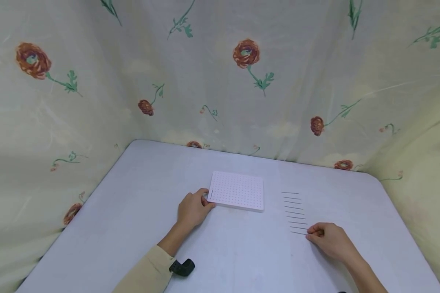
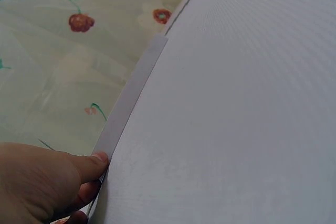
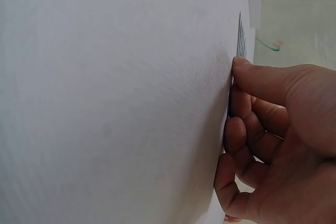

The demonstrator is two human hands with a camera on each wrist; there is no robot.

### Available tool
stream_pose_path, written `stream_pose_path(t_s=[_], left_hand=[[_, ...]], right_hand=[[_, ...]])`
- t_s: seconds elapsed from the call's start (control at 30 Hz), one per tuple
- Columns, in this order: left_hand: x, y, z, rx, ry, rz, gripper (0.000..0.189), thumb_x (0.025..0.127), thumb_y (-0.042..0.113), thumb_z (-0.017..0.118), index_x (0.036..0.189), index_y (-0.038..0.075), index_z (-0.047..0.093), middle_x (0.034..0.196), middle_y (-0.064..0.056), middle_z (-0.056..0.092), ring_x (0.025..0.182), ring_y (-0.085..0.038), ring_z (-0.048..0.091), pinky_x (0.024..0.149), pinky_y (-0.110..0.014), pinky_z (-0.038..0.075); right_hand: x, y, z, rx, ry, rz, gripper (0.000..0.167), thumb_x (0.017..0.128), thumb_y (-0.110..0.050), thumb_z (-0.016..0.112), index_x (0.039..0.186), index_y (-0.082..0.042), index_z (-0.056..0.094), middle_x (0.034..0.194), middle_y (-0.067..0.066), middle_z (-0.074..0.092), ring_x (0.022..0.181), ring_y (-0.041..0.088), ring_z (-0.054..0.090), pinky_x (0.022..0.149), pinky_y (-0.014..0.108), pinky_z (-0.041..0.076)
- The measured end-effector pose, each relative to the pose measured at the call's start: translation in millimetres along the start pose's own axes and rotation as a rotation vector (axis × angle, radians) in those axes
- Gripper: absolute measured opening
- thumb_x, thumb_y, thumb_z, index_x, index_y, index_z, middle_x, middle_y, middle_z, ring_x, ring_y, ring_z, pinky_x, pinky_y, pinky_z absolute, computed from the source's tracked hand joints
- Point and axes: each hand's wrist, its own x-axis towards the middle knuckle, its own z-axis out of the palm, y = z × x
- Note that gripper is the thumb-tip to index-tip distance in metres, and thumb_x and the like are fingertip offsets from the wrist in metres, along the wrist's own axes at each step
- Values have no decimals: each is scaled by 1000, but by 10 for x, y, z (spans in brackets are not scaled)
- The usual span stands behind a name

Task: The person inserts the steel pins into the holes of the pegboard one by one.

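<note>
A thin white board patterned with rows of small dots or holes lies flat on the table. My left hand grips its near left corner, thumb at the front side and fingers along the left side. In the left wrist view the board's pale side runs away from the thumb. To the right of the board, several thin dark metal rods lie in a row, roughly parallel. My right hand pinches the right end of the nearest rod between thumb and forefinger; the fingertips partly hide that end.
A white table with rounded far corners carries everything. Flowered curtain cloth hangs close behind it and along both sides. On the left wrist sits a black strapped device, below a beige sleeve.
</note>
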Motion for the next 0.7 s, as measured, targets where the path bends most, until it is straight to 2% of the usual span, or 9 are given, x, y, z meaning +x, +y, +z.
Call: stream_pose_path(t_s=[0.43, 0.7], left_hand=[[1, -9, 11, 4, 7, 3, 49, 87, 29, 82, 129, 9, 67, 68, 7, 57, 65, -12, 49, 57, -25, 35], [1, -8, 16, 14, 5, 2, 48, 87, 29, 82, 129, 10, 67, 68, 7, 57, 66, -11, 48, 57, -25, 35]], right_hand=[[40, -8, 13, -65, -45, -25, 8, 93, -14, 70, 91, -6, 73, 78, -1, 66, 72, 15, 55, 67, 32, 44], [50, -35, 29, -98, -64, -39, 11, 90, -14, 63, 85, -7, 70, 70, 0, 59, 68, 15, 51, 65, 31, 40]])
